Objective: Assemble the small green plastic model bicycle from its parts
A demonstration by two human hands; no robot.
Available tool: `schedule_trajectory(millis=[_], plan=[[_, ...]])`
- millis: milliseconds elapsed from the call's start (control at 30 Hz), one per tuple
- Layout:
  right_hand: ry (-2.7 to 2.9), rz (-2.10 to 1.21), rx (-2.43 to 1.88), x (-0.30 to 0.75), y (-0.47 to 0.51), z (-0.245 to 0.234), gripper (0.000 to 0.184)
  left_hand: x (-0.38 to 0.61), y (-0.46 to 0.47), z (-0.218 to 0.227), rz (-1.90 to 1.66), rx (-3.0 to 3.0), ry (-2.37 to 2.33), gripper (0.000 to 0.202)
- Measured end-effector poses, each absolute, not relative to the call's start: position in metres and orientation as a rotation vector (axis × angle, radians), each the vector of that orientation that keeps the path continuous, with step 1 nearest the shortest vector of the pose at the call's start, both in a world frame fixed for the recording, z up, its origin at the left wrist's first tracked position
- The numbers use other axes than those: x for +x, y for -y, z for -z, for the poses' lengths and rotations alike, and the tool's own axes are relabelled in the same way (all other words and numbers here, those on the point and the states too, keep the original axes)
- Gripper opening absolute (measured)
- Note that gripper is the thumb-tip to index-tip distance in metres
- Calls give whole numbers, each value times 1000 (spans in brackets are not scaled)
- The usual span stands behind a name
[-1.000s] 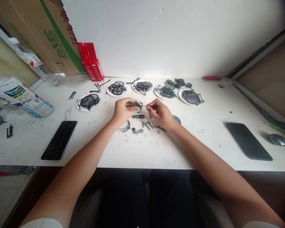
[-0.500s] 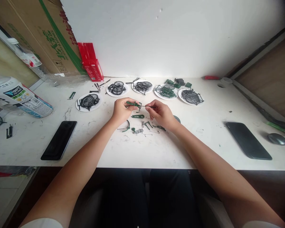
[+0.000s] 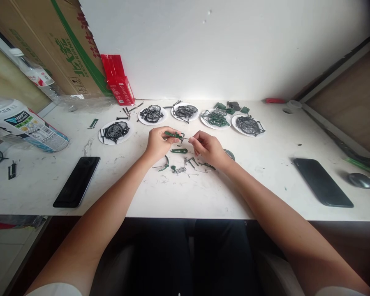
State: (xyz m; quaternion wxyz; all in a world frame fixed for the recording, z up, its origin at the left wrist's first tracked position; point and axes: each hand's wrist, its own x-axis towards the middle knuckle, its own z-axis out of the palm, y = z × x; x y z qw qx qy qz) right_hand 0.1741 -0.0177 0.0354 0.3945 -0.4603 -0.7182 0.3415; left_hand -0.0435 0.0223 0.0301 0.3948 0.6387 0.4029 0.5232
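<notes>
My left hand (image 3: 158, 144) is closed on a small green model bicycle frame (image 3: 174, 135), held just above the white table (image 3: 203, 193). My right hand (image 3: 208, 148) pinches a thin tool whose tip points left at the frame; what kind of tool it is I cannot make out. Below the hands lie several loose green and metal parts (image 3: 179, 168), among them a curved green fender (image 3: 165, 164) and a green piece (image 3: 179, 151).
Several paper plates with model wheels and parts (image 3: 115, 131) (image 3: 152, 115) (image 3: 185, 111) (image 3: 215, 119) (image 3: 248, 125) line the back. A black phone (image 3: 77, 181) lies at left, another phone (image 3: 322, 182) and a mouse (image 3: 360, 180) at right. Cardboard box (image 3: 61, 45), red box (image 3: 119, 82) and wrapped package (image 3: 24, 123) stand at left.
My right hand has shifted slightly left, bringing the thin tool closer to the green frame. The left hand stays in place.
</notes>
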Motion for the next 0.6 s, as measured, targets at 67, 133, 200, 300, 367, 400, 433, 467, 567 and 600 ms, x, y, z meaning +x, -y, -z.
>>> schedule_trajectory(millis=[67,133,200,300,367,400,433,467,567,600], plan=[[1828,-852,-1163,174,18,-35,49,-44,-23,-29,-1324,1627,-1026,16],[1830,-847,-1159,173,17,-35,49,-44,-23,-29,-1322,1628,-1027,17],[1830,-856,-1154,173,17,-35,48,-44,-23,-29,-1322,1627,-1025,16],[1831,-876,-1142,173,18,-33,46,-44,-23,-28,-1322,1629,-1023,16],[1847,-884,-1142,172,18,-32,44,-44,-23,-28,-1317,1634,-1018,16],[1857,-885,-1146,171,19,-31,43,-44,-23,-27,-1314,1640,-1016,16],[1863,-885,-1152,171,20,-31,43,-44,-23,-27,-1313,1647,-1013,16],[1863,-887,-1159,170,20,-31,42,-43,-23,-26,-1313,1653,-1012,16],[1824,-892,-1155,169,21,-30,41,-43,-23,-24,-1308,1666,-1011,17],[1810,-890,-1148,169,21,-30,41,-43,-23,-23,-1304,1669,-1011,17]])
